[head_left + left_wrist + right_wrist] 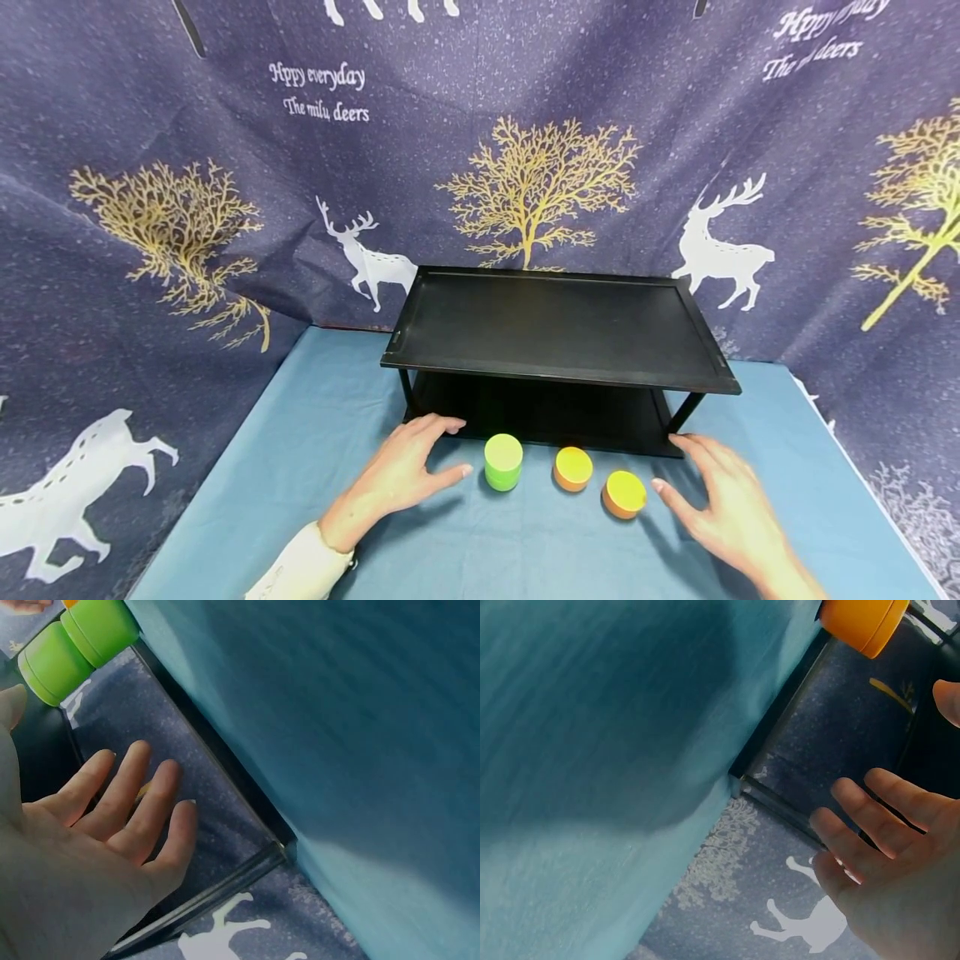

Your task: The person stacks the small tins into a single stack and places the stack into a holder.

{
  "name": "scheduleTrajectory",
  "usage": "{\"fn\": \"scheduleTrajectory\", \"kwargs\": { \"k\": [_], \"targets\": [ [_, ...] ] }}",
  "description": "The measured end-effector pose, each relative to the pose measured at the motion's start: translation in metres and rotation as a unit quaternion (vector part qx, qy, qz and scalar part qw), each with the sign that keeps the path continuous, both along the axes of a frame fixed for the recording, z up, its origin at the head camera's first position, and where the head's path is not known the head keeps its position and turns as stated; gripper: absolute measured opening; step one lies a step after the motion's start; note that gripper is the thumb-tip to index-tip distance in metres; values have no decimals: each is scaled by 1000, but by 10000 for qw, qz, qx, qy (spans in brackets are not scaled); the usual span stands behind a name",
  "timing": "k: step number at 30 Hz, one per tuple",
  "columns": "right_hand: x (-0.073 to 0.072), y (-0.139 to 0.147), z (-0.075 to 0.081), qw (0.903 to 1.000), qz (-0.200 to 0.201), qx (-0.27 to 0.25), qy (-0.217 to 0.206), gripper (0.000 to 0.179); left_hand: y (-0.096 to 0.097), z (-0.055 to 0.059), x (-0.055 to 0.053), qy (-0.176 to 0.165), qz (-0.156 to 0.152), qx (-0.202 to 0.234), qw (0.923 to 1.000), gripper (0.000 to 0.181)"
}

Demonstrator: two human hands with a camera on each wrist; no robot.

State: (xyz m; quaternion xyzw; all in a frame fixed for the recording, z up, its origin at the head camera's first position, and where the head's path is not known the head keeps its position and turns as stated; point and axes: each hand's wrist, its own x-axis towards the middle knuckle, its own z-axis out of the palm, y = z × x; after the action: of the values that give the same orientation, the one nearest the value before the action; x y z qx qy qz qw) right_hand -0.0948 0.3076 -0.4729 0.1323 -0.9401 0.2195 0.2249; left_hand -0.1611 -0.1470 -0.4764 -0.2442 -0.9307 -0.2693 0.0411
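A stack of two small round green containers (502,461) stands on the cloth in front of a black two-level shelf (558,329). To its right sit two orange round containers with yellow tops, a middle one (573,469) and a right one (624,495). My left hand (405,468) hovers left of the green stack, thumb and fingers spread and holding nothing. My right hand (723,508) is right of the right orange container, its thumb tip close to it and its fingers by the shelf's front right corner. Both wrist views show loosely extended, unoccupied fingers.
The shelf's lower board (540,417) lies low behind the containers, under the raised top, with a post (686,412) at the right. Blue cloth (510,550) covers the table. A dark printed curtain (480,167) hangs behind and at the sides.
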Motion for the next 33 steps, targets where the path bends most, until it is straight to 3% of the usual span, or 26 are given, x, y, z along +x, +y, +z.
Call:
{"fn": "scheduleTrajectory", "kwargs": {
  "k": [6, 14, 26, 33],
  "targets": [
    [-1, -5, -1, 9999, 55, 41, -101, 67, 6, 0, -1, -121, -160, 98, 9998, 74],
    [0, -11, -2, 9999, 119, 95, -67, 66, 14, -4, -2, 24, -274, 50, 9996, 75],
    [1, -18, -3, 9982, 121, 149, -561, 70, 23, -4, -3, -264, -505, 153, 9983, 78],
    [0, -22, -3, 9961, 126, 229, -837, 72, 27, -5, -6, -266, -586, 140, 9978, 77]
  ]
}}
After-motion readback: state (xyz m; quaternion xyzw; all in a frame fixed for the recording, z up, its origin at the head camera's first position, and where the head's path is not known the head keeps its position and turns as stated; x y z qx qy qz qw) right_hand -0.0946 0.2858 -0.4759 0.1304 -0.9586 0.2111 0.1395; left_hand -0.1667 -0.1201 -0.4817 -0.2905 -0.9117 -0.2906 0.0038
